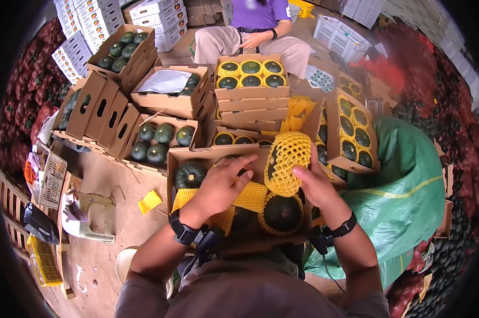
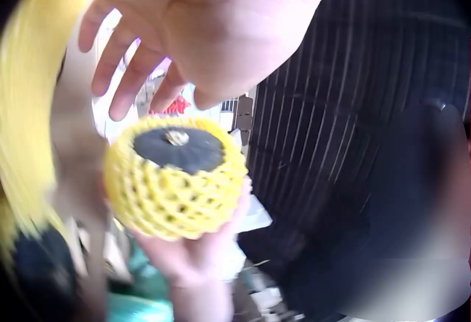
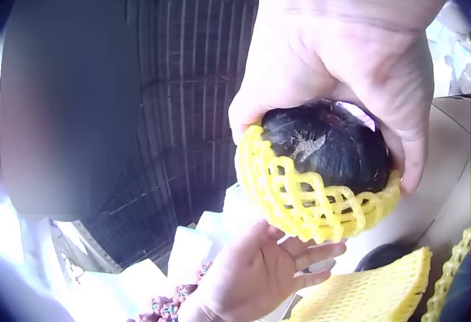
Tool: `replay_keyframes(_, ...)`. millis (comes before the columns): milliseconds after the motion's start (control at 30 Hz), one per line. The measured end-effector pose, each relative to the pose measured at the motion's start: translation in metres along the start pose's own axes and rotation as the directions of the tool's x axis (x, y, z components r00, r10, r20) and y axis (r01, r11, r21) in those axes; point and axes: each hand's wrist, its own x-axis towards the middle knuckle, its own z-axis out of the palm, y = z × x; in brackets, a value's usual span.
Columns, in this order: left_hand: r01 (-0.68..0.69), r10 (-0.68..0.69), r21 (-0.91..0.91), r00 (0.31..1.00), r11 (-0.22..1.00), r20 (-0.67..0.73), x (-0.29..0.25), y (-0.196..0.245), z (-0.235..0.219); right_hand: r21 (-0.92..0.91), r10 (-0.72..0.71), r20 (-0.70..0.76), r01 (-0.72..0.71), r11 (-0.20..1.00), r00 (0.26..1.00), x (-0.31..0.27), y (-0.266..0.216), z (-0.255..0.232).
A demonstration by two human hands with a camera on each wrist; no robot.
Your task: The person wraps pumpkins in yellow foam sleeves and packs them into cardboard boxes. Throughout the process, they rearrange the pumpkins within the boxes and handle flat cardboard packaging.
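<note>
My right hand (image 1: 318,184) grips a dark green pumpkin (image 3: 327,149) wearing a yellow foam net sleeve (image 1: 288,165), raised above an open cardboard box. In the left wrist view the stem end (image 2: 178,138) shows through the net's opening. My left hand (image 1: 222,183) is held over the box with fingers extended, holding nothing, a gap away from the pumpkin. Under it lie flat yellow foam nets (image 1: 250,197). Inside the box are a bare pumpkin (image 1: 190,174) at the back left and a netted pumpkin (image 1: 282,213) at the front right.
Boxes of bare pumpkins (image 1: 164,133) stand left, and stacked boxes of netted pumpkins (image 1: 251,68) ahead. A tilted box of netted pumpkins (image 1: 356,127) and a large green sack (image 1: 403,185) flank the right. Another person (image 1: 255,32) sits across. A loose yellow net (image 1: 150,202) lies on the floor.
</note>
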Motion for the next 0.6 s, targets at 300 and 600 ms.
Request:
replay_keyframes(300,-0.027,0.083,0.288,0.979,0.957,-0.187,-0.012,-0.050,-0.015,-0.914,-0.111,0.296,0.247,-0.320,0.949,0.020,0.044,-0.021)
replay_keyframes(600,-0.402,-0.337,-0.841,0.785,0.362,-0.520,-0.013,-0.092,-0.039,-0.916,0.157,0.132,0.181,-0.359,0.979,0.035,0.050,-0.006)
